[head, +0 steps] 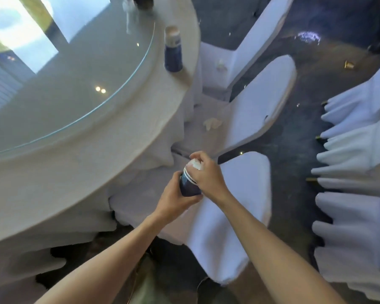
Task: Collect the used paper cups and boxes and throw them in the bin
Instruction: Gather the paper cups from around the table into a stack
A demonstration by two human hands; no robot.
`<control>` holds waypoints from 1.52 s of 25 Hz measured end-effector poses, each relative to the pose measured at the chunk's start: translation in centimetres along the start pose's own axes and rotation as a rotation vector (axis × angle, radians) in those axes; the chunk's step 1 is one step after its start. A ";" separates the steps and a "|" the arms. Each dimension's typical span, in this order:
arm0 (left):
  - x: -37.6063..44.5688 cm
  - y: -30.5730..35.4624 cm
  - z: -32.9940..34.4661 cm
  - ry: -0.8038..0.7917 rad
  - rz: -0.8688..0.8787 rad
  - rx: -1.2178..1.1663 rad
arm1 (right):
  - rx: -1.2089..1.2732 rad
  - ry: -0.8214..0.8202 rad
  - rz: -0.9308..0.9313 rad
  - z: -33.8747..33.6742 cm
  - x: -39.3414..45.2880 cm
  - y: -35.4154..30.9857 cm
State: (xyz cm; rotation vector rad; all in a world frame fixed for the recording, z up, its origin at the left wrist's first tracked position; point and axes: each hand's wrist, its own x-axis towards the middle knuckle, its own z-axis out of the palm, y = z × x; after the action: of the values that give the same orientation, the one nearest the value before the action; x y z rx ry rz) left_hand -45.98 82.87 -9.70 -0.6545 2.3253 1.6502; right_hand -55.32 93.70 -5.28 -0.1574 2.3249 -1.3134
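Note:
My left hand (173,199) grips the lower body of a dark blue paper cup (188,186) held over a white-covered chair. My right hand (206,174) covers the cup's mouth, its fingers closed on crumpled white paper (195,164) that sits in the rim. A second stack of dark blue cups (173,51) stands upright near the edge of the round table (53,194). More dark items (140,1) stand at the table's far edge, blurred. No bin is in view.
A glass turntable (75,84) covers the table's middle. White-covered chairs (250,119) ring the table on the right; more stand at the right edge (360,194). A crumpled tissue (212,123) lies on one chair seat. A small gold object (348,65) lies on the dark floor.

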 end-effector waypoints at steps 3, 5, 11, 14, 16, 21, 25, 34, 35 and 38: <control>-2.5 4.7 3.2 0.072 0.099 -0.041 | -0.027 -0.047 -0.099 -5.6 -4.0 -1.3; -3.9 7.2 5.0 0.107 0.148 -0.068 | -0.107 -0.059 -0.190 -9.3 -6.1 -1.3; -6.5 11.2 7.8 0.202 0.229 -0.155 | -0.235 0.076 -0.396 -14.7 -8.4 -0.8; -5.9 11.7 8.4 0.250 0.243 -0.139 | -0.274 0.050 -0.318 -16.0 -7.2 -0.3; -5.0 11.4 8.9 0.261 0.227 -0.135 | -0.292 -0.134 -0.245 -17.0 -6.2 -0.2; -0.3 12.1 10.4 0.336 0.185 -0.171 | -0.373 -0.446 -0.147 -19.6 -1.3 -0.2; 6.8 13.5 10.5 0.436 0.115 -0.190 | -0.481 -0.569 -0.211 -21.4 6.4 -1.2; 15.6 13.7 8.6 0.575 -0.294 -0.079 | -0.784 -0.611 -0.506 -21.8 22.9 -4.5; 16.0 13.6 8.5 0.587 -0.332 -0.084 | -0.838 -0.616 -0.523 -21.5 24.4 -4.5; 17.1 13.0 8.8 0.615 -0.403 -0.140 | -1.057 -0.637 -0.554 -20.6 28.6 -4.3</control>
State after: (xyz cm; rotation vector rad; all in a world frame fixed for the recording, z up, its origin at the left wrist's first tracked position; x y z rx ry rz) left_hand -67.81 90.73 -9.03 -1.7384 2.2132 1.5754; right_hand -90.35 98.39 -2.28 -1.3823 2.1733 -0.0030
